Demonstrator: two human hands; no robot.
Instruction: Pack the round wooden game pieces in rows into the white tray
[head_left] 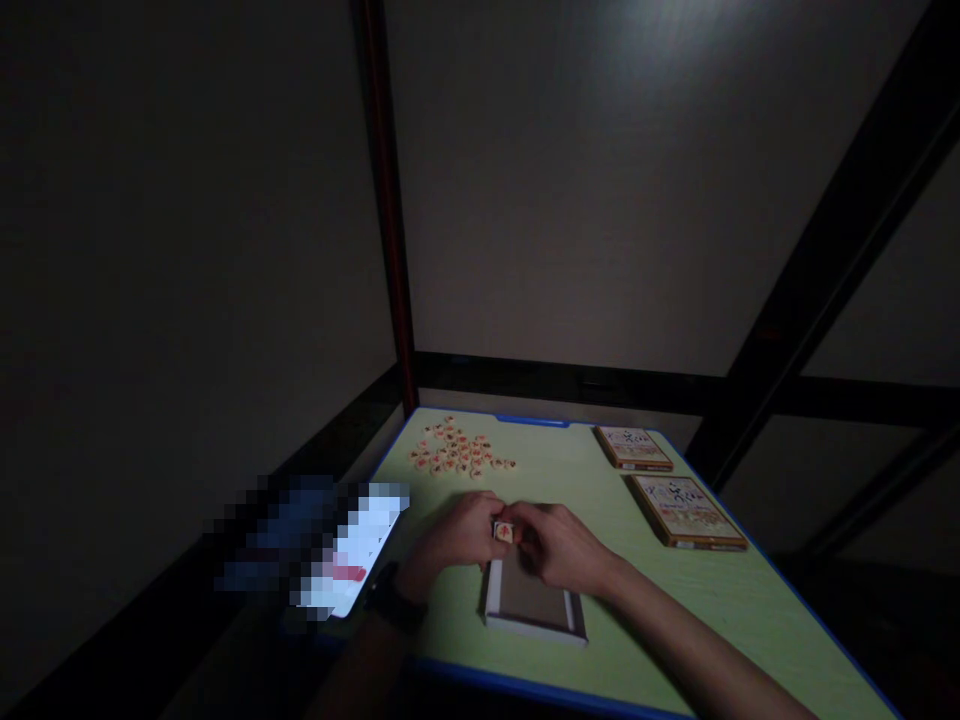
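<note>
Shallow rectangular white-rimmed brown box (pixel 529 600) is laid nr front edge of light-green tabletop (pixel 566 462), prob. for short reach; by its far end, small cream red-marked piece (pixel 504 533) is held in grip of L hand (pixel 472 530), prob. steadied by R hand (pixel 559 545) (grip state can't be told).

Person's L wrist (pixel 421 572): blk wristwatch (pixel 395 598), chunky case w/ wide dk strap (pixel 409 606) around it; dial & markings too dim to tell. L grip (pixel 471 527) bare. R grip (pixel 561 547) bare too, R forearm (pixel 690 645) likewise, slim, tapering twd wrist, uncovered down to btm edge of view. L forearm (pixel 366 655) below strap mostly lost in shadow.
</note>
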